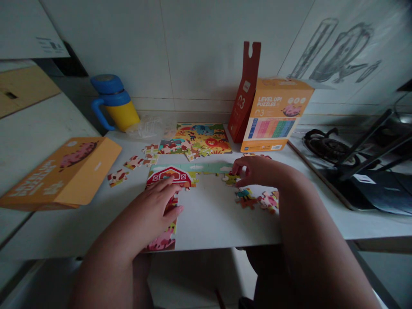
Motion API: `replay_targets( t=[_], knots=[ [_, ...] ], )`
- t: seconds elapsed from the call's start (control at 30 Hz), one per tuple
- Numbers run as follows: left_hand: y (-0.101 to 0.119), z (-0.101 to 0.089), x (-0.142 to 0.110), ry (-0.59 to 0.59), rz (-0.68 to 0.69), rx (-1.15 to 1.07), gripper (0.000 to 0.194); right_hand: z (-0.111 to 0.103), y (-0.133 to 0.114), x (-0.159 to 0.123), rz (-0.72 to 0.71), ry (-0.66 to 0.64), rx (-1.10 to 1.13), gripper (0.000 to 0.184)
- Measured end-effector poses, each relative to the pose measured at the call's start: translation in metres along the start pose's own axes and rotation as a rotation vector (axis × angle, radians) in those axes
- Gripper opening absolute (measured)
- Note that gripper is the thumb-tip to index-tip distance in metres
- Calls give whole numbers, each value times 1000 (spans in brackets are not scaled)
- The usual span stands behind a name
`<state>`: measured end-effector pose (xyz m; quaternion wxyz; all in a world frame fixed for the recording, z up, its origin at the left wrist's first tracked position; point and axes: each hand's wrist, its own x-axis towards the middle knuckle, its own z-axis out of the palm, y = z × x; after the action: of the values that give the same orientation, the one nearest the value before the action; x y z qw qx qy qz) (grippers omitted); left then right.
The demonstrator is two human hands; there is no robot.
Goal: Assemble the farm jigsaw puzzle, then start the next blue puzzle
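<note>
The white table (207, 219) spans the frame's middle; an orange box (273, 113) stands upper right. My partly joined puzzle (170, 172) lies at centre. Fingers spread, my left hand (156, 204) rests over its left side. Right of centre, my right hand (255, 169) has thumb and forefinger apart at a green piece (229, 179); I cannot tell whether they clamp it.

The left hand (158, 202) lies spread on the partly joined puzzle (187, 177); the right hand (257, 171) is at a green piece (230, 180). A blue-and-yellow jug (121, 110) stands far left.
</note>
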<state>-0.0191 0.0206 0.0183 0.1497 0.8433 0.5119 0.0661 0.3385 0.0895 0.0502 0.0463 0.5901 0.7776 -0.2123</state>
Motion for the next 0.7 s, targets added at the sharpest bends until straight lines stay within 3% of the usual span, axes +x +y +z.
replay_targets(
  t=[0.43,0.63,0.7],
  knots=[
    [-1,0,0,-10,6,3,45,-1,-3,-2,-45,28,17,38],
    [-1,0,-1,-1,5,9,48,0,-6,-3,-52,55,18,22],
    [0,0,-1,0,2,9,47,1,-7,-2,-64,47,16,25]
  ],
)
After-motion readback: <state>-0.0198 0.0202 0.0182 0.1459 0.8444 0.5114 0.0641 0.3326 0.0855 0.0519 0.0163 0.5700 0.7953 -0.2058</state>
